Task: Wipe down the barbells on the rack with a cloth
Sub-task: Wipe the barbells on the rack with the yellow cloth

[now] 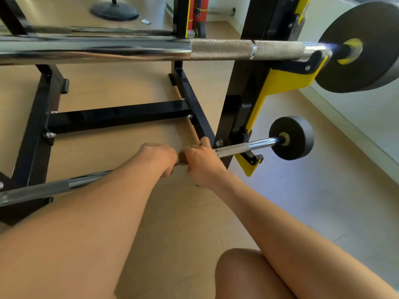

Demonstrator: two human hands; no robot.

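barbells, two, racked on a black rack [118, 117] with yellow hooks [287, 80]. upper bar [129, 48] crosses the frame at 12 o'clock, chrome on the left and knurled toward the right, lying in a hook at 2 o'clock. big dark plate [367, 46] on its right end.

lower bar [235, 148] slants from the 8 o'clock edge up to 3 o'clock. it sits in a low hook and carries a small dark plate [298, 137] on the right end. its left stretch is grey, then chrome.

both hands are on the lower bar at centre, almost touching each other. left hand [158, 157] is knuckles up, fingers curled over the bar, gripping it. right hand [201, 160] is just to its right, thumb up, fingers wrapped round the bar and the cloth [183, 156]. only a dark brown scrap of cloth shows, in the gap between the hands; the rest is hidden in the right hand. cannot tell how much of the bar it covers.

both forearms are bare, reaching in from 6 and 7 o'clock. bare knee [248, 275] at 5 o'clock. floor [302, 201] is pale at right, tan under the rack.

far back: round black base [114, 10] at 11 o'clock, red cylinder [201, 9] at 12 o'clock behind a rack post.
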